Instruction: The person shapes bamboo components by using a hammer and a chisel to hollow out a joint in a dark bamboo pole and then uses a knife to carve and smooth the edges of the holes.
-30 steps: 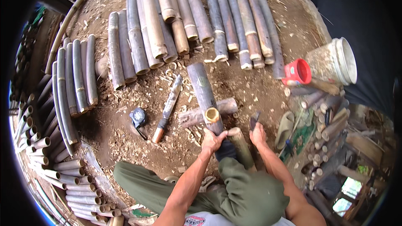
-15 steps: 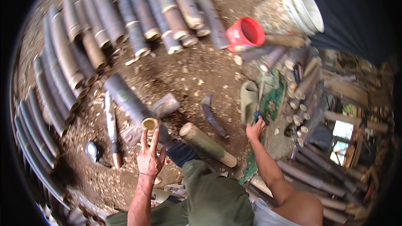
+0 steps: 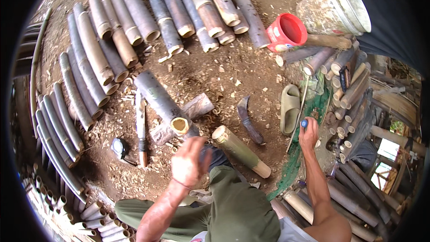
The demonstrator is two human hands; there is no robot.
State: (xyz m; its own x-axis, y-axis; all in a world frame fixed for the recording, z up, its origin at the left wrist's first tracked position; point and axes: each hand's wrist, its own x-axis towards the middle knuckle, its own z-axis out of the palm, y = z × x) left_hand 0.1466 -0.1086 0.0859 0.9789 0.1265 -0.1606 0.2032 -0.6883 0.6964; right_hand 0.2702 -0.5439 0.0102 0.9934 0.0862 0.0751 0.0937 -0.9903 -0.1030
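Two hands at work, well apart, on either side of a short green bamboo section lying on the dirt just ahead of the knee in green trousers. Left hand blurred, raised just left of that section, fingers spread and holding nothing, close below the open end of a darker bamboo pole propped on a chunk of wood, probably to keep its cut end off the ground. Right hand off to the right of the section, closed round a small blue-tipped object; what it is, too small to tell. Curved dark blade flat on the ground just right of the section, between it and a pale green sandal. Long knife with a wooden handle left of the propped pole, and a small round tape measure beside its handle, both within easy reach of the left hand. Beyond the section, rows of cut bamboo lengths laid side by side, ends lined up, seemingly sorted by size. Far right of them, a red plastic cup on its side against a white bucket, above a heap of thinner bamboo pieces. Green netting under the right forearm.
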